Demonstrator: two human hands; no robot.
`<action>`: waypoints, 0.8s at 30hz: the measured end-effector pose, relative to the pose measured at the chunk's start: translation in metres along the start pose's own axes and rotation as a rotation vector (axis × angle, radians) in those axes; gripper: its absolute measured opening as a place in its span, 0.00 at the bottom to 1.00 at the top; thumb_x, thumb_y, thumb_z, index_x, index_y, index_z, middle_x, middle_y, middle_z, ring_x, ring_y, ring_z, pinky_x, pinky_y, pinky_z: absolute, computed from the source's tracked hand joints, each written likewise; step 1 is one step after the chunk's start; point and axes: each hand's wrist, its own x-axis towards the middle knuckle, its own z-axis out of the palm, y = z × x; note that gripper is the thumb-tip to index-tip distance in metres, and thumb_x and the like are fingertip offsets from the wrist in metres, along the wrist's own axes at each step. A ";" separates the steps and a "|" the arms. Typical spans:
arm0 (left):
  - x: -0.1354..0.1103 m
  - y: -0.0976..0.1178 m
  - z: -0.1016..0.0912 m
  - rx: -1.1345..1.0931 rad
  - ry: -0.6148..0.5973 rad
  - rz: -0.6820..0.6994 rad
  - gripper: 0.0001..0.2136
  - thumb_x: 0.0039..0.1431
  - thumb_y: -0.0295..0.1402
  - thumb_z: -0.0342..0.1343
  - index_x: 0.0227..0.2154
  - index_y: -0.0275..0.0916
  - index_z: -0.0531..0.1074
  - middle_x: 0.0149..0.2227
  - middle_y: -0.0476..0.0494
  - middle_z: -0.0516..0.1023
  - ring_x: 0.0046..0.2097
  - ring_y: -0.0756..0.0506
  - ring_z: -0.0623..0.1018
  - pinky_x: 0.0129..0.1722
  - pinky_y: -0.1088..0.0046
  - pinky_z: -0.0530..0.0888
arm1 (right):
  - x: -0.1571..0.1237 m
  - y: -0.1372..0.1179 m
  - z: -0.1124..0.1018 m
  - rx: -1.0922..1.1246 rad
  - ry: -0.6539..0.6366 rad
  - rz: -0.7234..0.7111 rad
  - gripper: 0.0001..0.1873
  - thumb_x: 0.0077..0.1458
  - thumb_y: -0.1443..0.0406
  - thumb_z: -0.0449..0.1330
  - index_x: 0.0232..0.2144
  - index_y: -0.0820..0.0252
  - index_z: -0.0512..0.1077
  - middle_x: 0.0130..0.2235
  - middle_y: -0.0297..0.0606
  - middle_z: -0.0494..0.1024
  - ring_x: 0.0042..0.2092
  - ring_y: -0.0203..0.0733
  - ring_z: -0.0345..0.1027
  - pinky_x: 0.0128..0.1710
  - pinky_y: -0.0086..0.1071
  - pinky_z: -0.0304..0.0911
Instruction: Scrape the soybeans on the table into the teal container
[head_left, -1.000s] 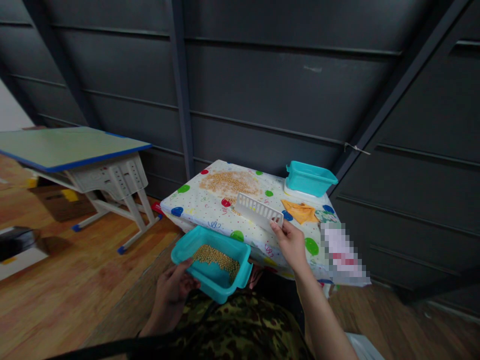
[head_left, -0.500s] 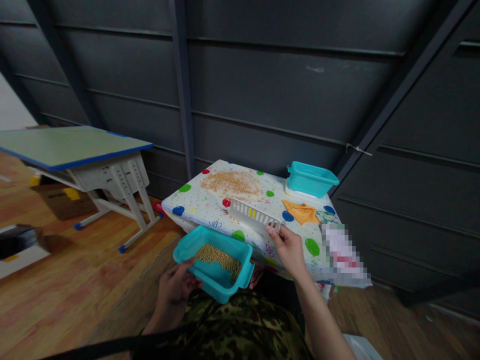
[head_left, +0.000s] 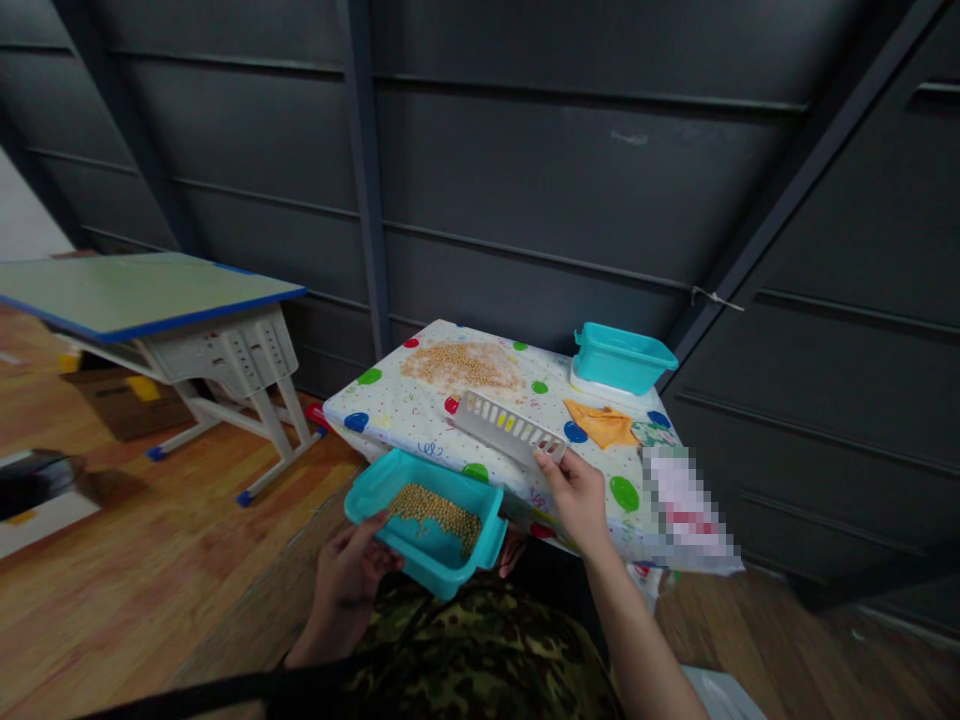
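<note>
My left hand (head_left: 351, 577) grips the near side of a teal plastic tub (head_left: 390, 489) holding several yellow beans (head_left: 437, 508), just below the front edge of a small table (head_left: 401, 410) covered in a balloon-print cloth. My right hand (head_left: 577, 492) pinches one end of a white slotted plastic scraper (head_left: 504, 428) that slants across the cloth, its far end towards a pile of beans (head_left: 459, 366) spread at the table's back.
A second teal tub (head_left: 621, 357) stands at the table's back right, an orange cloth (head_left: 606, 424) beside it. A school desk (head_left: 150, 310) stands to the left on the wooden floor. A dark panelled wall runs behind the table.
The white scraper has shifted left and nearer the table's front edge. The tub in my left hand has risen slightly towards that edge.
</note>
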 end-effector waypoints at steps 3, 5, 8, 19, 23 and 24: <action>-0.001 0.000 -0.001 0.000 0.009 0.002 0.18 0.43 0.39 0.88 0.26 0.44 0.81 0.20 0.50 0.80 0.20 0.42 0.80 0.20 0.65 0.80 | 0.019 0.006 -0.001 -0.044 0.098 -0.008 0.40 0.68 0.25 0.65 0.25 0.48 0.69 0.25 0.32 0.68 0.32 0.45 0.60 0.33 0.37 0.58; -0.002 0.001 0.000 0.000 0.009 0.007 0.19 0.42 0.39 0.88 0.25 0.45 0.81 0.20 0.50 0.81 0.19 0.42 0.79 0.20 0.65 0.80 | 0.028 0.009 -0.002 -0.079 0.133 -0.015 0.41 0.67 0.24 0.63 0.24 0.46 0.65 0.23 0.31 0.66 0.31 0.44 0.57 0.32 0.37 0.55; -0.005 0.003 0.002 0.003 0.008 0.012 0.20 0.38 0.39 0.89 0.25 0.45 0.82 0.20 0.50 0.81 0.19 0.42 0.79 0.19 0.65 0.79 | 0.035 0.011 0.000 -0.115 0.137 -0.023 0.41 0.68 0.24 0.62 0.23 0.44 0.59 0.22 0.30 0.63 0.30 0.43 0.54 0.32 0.37 0.53; -0.005 0.008 0.006 0.020 -0.012 -0.012 0.23 0.30 0.37 0.90 0.23 0.45 0.80 0.19 0.50 0.82 0.19 0.40 0.81 0.19 0.65 0.80 | 0.033 0.015 0.002 -0.146 0.070 -0.069 0.44 0.71 0.21 0.59 0.24 0.43 0.54 0.23 0.26 0.57 0.29 0.40 0.49 0.31 0.37 0.47; -0.006 0.011 0.006 0.009 -0.008 -0.017 0.21 0.31 0.35 0.90 0.23 0.46 0.81 0.19 0.50 0.82 0.18 0.41 0.80 0.19 0.65 0.80 | 0.028 0.013 0.003 -0.121 0.051 -0.065 0.42 0.71 0.24 0.61 0.25 0.43 0.53 0.23 0.26 0.57 0.29 0.40 0.50 0.31 0.37 0.47; -0.007 0.011 0.006 0.007 -0.005 -0.021 0.22 0.29 0.35 0.90 0.22 0.45 0.81 0.18 0.50 0.82 0.18 0.41 0.80 0.18 0.65 0.80 | 0.027 0.013 0.004 -0.112 0.046 -0.060 0.41 0.70 0.25 0.62 0.25 0.43 0.54 0.23 0.26 0.58 0.29 0.40 0.51 0.31 0.37 0.48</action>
